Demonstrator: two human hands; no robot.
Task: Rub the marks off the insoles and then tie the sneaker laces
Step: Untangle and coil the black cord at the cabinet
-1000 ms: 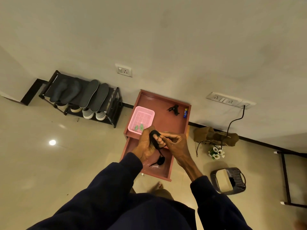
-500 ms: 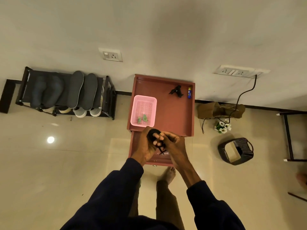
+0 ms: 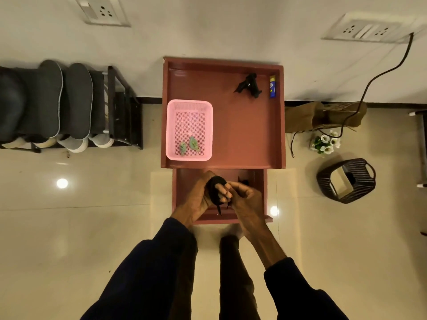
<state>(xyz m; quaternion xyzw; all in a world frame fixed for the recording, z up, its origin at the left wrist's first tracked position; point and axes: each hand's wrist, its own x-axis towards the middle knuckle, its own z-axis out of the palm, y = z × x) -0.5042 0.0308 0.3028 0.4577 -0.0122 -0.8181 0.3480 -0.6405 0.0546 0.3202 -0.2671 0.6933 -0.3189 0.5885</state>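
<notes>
Black lace bundle (image 3: 214, 185) — one | left hand (image 3: 196, 200) grips it | right hand (image 3: 247, 197) pinches it | pink basket (image 3: 170, 130) — one

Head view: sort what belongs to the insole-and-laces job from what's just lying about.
Job: black laces, held by left hand and right hand; insoles on the rack; sneakers beneath.
Lying about: pink basket, black tool, blue tube, paper bag, flowers, dark basket.

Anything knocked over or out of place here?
Yes: the brown paper bag looks tipped on its side against the wall, with white flowers lying loose on the floor beside it.
</notes>
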